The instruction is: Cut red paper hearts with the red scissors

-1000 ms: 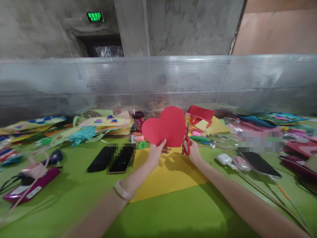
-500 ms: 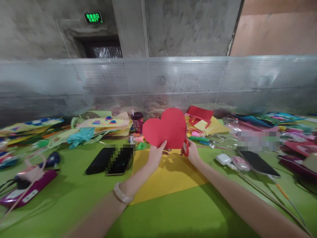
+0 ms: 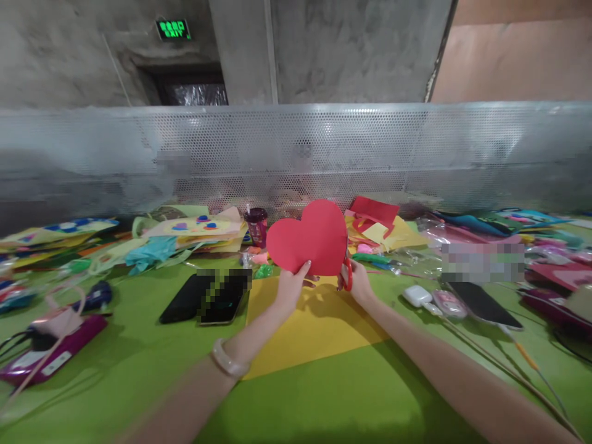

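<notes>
My left hand [image 3: 290, 288] pinches the lower edge of a red paper heart [image 3: 309, 238] and holds it upright above the table. My right hand [image 3: 357, 282] grips red-handled scissors [image 3: 346, 271] at the heart's right edge; the blades are mostly hidden behind the paper. Under both hands lies a yellow paper sheet [image 3: 311, 327] on the green table cover [image 3: 139, 357]. A pale band sits on my left wrist.
Two black phones [image 3: 207, 298] lie left of the yellow sheet. A white earbud case [image 3: 415, 295] and another phone [image 3: 481, 304] lie to the right. Coloured paper scraps [image 3: 379, 228], a dark cup [image 3: 257, 223] and a purple pouch [image 3: 50, 348] crowd the table. A perforated metal screen [image 3: 296, 154] stands behind.
The scissors have slid in closer along the heart's right edge, with the blades now mostly behind the paper. The heart and both hands have barely shifted.
</notes>
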Motion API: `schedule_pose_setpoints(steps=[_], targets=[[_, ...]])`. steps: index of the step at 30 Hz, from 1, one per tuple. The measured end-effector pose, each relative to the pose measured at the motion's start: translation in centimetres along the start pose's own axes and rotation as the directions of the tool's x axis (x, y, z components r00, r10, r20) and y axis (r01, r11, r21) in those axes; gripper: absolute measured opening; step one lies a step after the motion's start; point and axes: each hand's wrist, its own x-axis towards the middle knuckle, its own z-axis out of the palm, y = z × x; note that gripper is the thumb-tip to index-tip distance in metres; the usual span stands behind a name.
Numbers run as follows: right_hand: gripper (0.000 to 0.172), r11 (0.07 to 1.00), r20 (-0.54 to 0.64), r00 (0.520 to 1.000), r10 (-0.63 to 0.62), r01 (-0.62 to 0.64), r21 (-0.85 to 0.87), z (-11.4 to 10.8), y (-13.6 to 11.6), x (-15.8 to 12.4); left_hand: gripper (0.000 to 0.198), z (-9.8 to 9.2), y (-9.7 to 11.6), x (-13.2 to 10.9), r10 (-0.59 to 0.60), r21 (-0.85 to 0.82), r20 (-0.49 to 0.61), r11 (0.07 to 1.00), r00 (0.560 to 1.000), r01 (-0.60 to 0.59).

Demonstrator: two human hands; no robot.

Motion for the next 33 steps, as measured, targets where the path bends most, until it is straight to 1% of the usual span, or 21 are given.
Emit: schedule_pose_setpoints(steps=[8,18,33], targets=[[0.019,1.0,-0.006,1.0,0.017,-0.017,-0.004,-0.05,0.26,0.16,0.021,0.09,0.35,-0.2,-0.007,0.009,-0.006,1.0,1.0,0.007],[0.018,0.999,-0.018,1.0,0.025,-0.025,0.025,-0.03,0.38,0.12,0.028,0.08,-0.02,-0.06,0.007,0.012,0.0,1.0,1.0,-0.007],[0.021,0.998,-0.016,0.999,0.043,-0.042,0.052,0.07,0.37,0.18,0.028,-0.01,-0.17,0.0,0.01,0.028,0.014,1.0,1.0,-0.01]])
